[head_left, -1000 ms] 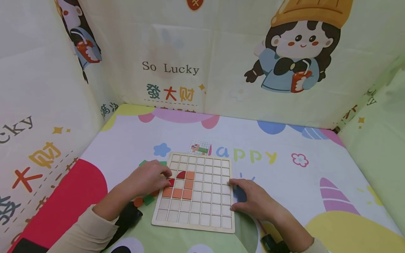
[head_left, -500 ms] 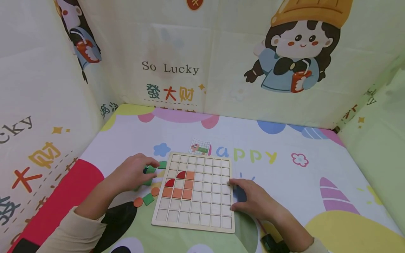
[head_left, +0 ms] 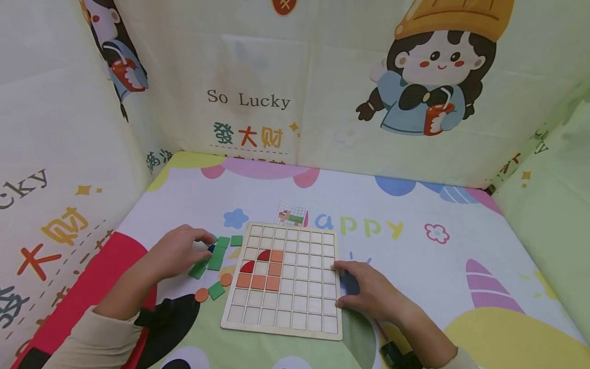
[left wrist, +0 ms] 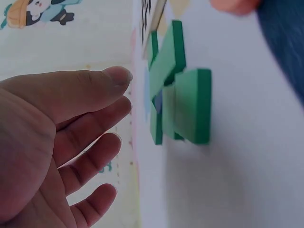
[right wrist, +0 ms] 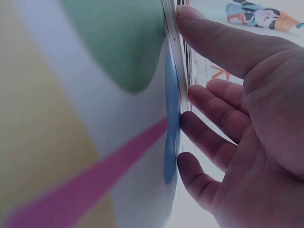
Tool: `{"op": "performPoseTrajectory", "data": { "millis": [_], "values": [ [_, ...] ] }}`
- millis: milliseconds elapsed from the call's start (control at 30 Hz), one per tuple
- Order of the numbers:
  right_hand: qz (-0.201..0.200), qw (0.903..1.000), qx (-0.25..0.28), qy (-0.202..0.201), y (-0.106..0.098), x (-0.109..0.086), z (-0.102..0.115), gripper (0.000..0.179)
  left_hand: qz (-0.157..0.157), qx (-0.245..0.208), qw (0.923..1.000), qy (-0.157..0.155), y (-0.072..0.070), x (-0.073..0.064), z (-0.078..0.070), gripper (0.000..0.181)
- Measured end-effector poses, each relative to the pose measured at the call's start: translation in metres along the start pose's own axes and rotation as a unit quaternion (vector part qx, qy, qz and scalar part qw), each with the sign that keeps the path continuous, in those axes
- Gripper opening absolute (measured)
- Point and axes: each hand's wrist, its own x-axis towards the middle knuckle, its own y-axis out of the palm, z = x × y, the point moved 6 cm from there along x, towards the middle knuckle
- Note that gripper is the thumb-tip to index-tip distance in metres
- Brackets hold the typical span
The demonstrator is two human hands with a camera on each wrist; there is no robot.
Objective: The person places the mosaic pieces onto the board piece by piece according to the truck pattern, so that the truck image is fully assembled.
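Observation:
A wooden grid board (head_left: 299,289) lies on the table. Orange square tiles (head_left: 275,269) and two red rounded tiles (head_left: 264,255) sit in its left cells. Beside the board's left side, my left hand (head_left: 177,253) hovers by a loose group of green tiles (head_left: 216,259), some overlapping. A dark blue piece (head_left: 211,248) shows among them, mostly covered. In the left wrist view, the left hand's fingers are loosely bent, apart from the tiles and holding nothing. My right hand (head_left: 369,287) touches the board's right edge with thumb and fingertips, its fingers only slightly bent.
Two orange discs (head_left: 201,294) and a green square (head_left: 216,291) lie left of the board. Behind it is a small printed card (head_left: 292,212) with a coloured grid pattern. A dark object with a cable (head_left: 394,353) is near the right forearm. Printed cloth walls surround the table.
My left hand has moved left, from the board's left columns to the green tiles, uncovering the lower red tile and loose pieces. The right hand and board have stayed put.

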Motion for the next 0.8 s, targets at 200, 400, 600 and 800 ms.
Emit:
{"op": "performPoseTrajectory", "data": {
  "millis": [200,400,600,800],
  "values": [
    [-0.001,1.0,0.0,-0.001,0.0,0.0,0.0,0.073,0.002,-0.003,0.9999,-0.011,0.003,0.004,0.011,0.042],
    [-0.003,1.0,-0.003,-0.003,0.0,-0.001,0.0,0.073,0.007,0.004,0.9999,-0.009,0.004,0.008,0.017,0.038],
    [-0.002,1.0,-0.003,0.004,-0.001,-0.001,0.0,0.073,0.009,0.003,0.9999,-0.008,0.005,0.009,0.018,0.039],
    [-0.001,1.0,0.001,0.005,-0.001,-0.001,0.0,0.073,0.009,0.004,0.9999,-0.007,0.007,0.01,0.016,0.038]
  ]
}}
